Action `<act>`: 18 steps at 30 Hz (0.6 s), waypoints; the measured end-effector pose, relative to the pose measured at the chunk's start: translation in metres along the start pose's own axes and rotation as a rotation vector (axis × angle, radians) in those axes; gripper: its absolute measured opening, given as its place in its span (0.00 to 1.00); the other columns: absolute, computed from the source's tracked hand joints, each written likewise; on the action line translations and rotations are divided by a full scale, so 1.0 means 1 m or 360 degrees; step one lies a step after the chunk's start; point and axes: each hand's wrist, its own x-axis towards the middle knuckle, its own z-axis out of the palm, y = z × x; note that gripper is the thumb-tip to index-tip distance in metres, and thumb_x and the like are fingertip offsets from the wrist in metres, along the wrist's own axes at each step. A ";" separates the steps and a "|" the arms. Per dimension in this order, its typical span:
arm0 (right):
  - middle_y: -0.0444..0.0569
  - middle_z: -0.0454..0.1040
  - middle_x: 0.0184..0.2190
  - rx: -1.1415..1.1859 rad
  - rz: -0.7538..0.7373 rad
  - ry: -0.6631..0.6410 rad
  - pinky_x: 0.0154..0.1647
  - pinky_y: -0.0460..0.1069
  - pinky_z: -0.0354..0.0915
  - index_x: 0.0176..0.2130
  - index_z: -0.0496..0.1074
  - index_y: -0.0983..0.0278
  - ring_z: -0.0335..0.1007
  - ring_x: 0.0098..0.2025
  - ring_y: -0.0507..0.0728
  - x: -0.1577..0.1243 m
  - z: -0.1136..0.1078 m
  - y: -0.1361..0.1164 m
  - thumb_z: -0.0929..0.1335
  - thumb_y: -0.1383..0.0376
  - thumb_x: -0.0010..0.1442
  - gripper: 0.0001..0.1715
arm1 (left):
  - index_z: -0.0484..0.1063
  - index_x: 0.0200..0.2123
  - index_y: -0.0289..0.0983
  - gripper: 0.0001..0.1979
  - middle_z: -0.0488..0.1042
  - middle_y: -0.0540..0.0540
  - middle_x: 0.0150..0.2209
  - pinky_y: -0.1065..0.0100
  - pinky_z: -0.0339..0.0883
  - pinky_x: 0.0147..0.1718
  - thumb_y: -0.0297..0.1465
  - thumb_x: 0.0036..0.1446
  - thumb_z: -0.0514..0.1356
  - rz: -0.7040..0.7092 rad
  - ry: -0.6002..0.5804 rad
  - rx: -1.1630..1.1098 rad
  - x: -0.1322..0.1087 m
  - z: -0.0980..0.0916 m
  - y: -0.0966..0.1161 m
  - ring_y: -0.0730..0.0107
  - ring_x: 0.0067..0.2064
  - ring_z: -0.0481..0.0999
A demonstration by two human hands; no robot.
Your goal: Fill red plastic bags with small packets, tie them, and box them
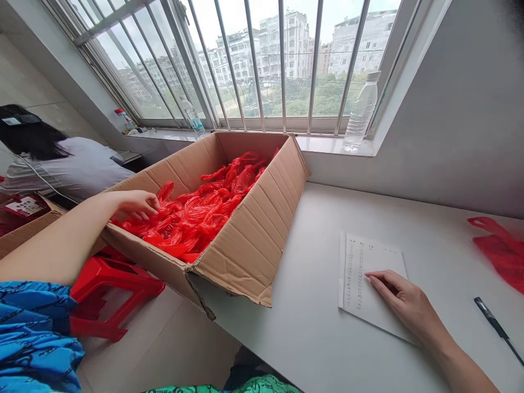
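My left hand reaches into an open cardboard box, its fingers curled down onto the heap of red plastic bags inside; whether they grip a bag I cannot tell. My right hand lies flat on a printed sheet of paper on the white table, fingers stretched out, the forefinger on a line of text. The box overhangs the table's left edge.
A red plastic bag lies at the table's right edge and a black pen near it. A red stool stands under the box. Water bottles stand on the windowsill. Another person sits at left.
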 end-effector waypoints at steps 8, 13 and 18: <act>0.45 0.79 0.41 -0.0024 0.0014 -0.0084 0.28 0.50 0.69 0.42 0.78 0.52 0.72 0.30 0.56 0.006 0.000 0.013 0.62 0.41 0.61 0.25 | 0.75 0.34 0.27 0.18 0.79 0.42 0.25 0.67 0.73 0.22 0.40 0.57 0.65 -0.0248 -0.0328 -0.0255 -0.018 0.015 -0.004 0.71 0.23 0.75; 0.46 0.79 0.40 -0.0027 0.0012 -0.0073 0.30 0.50 0.68 0.41 0.78 0.53 0.71 0.31 0.56 0.005 0.000 0.008 0.62 0.42 0.63 0.25 | 0.76 0.37 0.28 0.27 0.80 0.43 0.26 0.69 0.72 0.20 0.46 0.44 0.73 0.0197 -0.0224 -0.0154 -0.012 0.001 0.002 0.73 0.24 0.75; 0.45 0.79 0.41 -0.0003 0.0007 -0.0085 0.31 0.50 0.68 0.42 0.78 0.53 0.71 0.32 0.56 0.006 0.000 0.006 0.61 0.42 0.64 0.24 | 0.75 0.40 0.31 0.25 0.81 0.47 0.38 0.72 0.73 0.24 0.46 0.49 0.70 0.0466 0.0070 0.0065 -0.027 -0.005 0.024 0.77 0.30 0.78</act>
